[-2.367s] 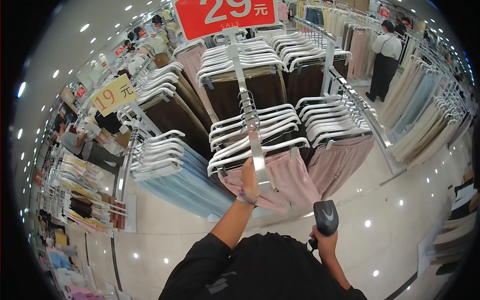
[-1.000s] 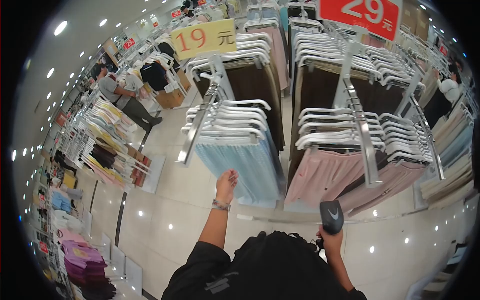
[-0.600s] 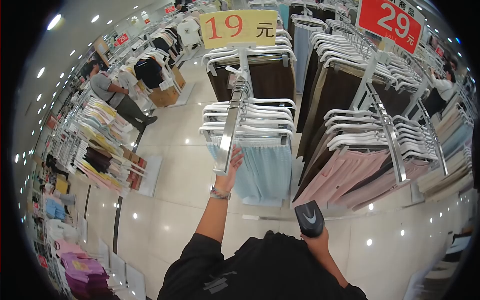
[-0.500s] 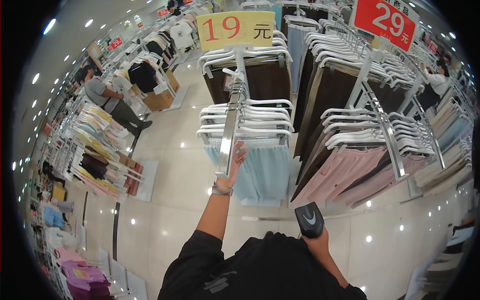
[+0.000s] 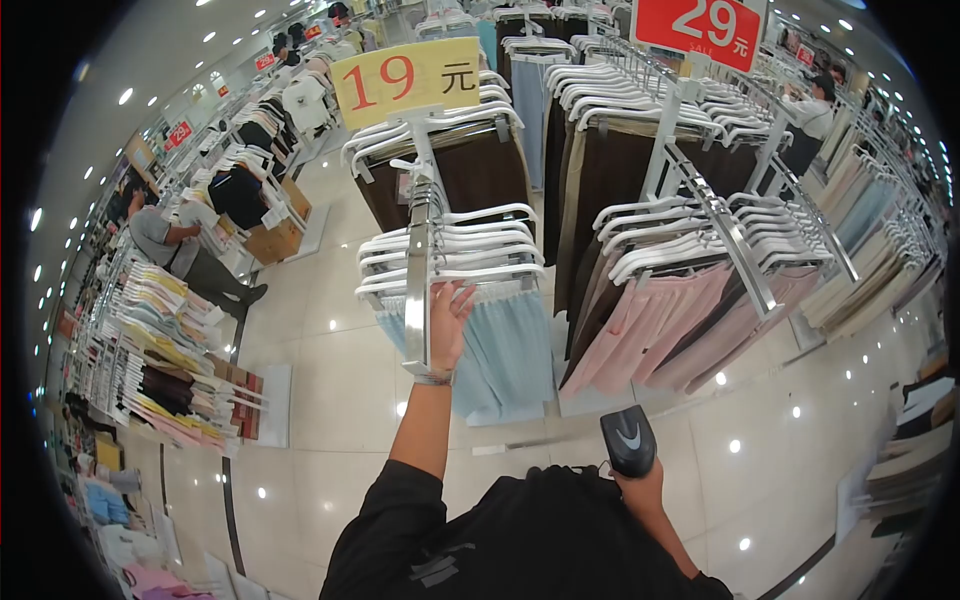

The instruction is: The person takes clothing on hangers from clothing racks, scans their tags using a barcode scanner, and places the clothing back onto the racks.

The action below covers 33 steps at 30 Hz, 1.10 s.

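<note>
My left hand is raised behind the end of a metal display arm, fingers apart, at the waistband of the front light blue trousers. The fingertips lie just below a white hanger; whether they touch the cloth I cannot tell. My right hand is wrapped round the handle of a dark handheld scanner, low and right of centre. Pink trousers hang on white hangers from the neighbouring arm.
A yellow "19" sign and a red "29" sign top the racks. Dark brown trousers hang behind. One person stands at the left racks, another at the back right. Folded clothes lie at the right edge.
The view has swung from the pink trousers to the light blue ones. My left hand has left the pink trousers and come up by the blue ones. My right hand still holds the scanner.
</note>
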### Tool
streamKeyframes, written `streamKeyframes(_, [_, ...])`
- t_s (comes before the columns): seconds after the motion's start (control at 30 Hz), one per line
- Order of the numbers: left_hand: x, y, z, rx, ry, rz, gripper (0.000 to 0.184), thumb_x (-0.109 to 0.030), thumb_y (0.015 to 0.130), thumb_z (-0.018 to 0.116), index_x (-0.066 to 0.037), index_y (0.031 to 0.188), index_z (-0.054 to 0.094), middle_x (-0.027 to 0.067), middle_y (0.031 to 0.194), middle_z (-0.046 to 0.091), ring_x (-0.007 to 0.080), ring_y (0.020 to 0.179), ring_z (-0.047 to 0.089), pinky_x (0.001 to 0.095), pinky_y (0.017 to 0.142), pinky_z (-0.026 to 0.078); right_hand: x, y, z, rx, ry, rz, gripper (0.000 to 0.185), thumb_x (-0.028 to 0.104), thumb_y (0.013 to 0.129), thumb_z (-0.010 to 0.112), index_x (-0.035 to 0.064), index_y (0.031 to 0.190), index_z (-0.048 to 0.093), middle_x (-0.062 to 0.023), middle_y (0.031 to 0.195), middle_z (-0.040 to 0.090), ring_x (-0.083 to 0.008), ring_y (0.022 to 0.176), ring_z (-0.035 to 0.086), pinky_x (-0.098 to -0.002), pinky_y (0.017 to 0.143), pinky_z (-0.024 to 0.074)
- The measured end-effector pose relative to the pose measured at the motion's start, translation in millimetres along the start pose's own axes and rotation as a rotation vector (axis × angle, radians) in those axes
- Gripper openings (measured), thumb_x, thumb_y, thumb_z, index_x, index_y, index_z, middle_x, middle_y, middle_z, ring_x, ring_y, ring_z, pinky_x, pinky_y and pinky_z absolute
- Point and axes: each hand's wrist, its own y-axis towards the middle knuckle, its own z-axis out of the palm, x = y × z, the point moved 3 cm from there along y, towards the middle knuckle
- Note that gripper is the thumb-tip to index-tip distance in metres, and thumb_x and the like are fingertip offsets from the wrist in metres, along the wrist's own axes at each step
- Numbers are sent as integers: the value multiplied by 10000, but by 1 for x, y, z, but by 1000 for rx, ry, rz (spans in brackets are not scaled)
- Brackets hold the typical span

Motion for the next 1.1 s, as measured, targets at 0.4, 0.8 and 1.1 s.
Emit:
streamKeyframes(0.4, [-6, -66, 17, -114, 73, 170, 124, -136, 946, 567, -95, 1047, 507, -6, 944, 596, 103, 908, 587, 263, 810, 449, 2, 24, -25, 133, 75, 2, 375, 14, 659, 747, -41, 1004, 610, -147, 911, 682, -227, 875, 661, -330, 791, 495])
streamKeyframes(0.8, [26, -181, 83, -121, 328, 76, 334, 15, 840, 631, -26, 1163, 555, 10, 951, 553, 131, 1015, 533, 255, 931, 384, -55, 62, -98, 234, 116, -108, 265, -29, 717, 727, -39, 941, 585, -86, 797, 653, -157, 686, 646, -288, 624, 507])
streamKeyframes(1.1, [16, -242, 93, -12, 243, 197, 648, -332, 761, 733, -35, 1275, 473, 98, 1403, 344, 216, 1309, 364, 361, 1053, 330, -32, 72, -120, 467, 86, -84, 440, 50, 669, 754, -36, 1072, 599, -164, 947, 680, -234, 881, 659, -329, 793, 497])
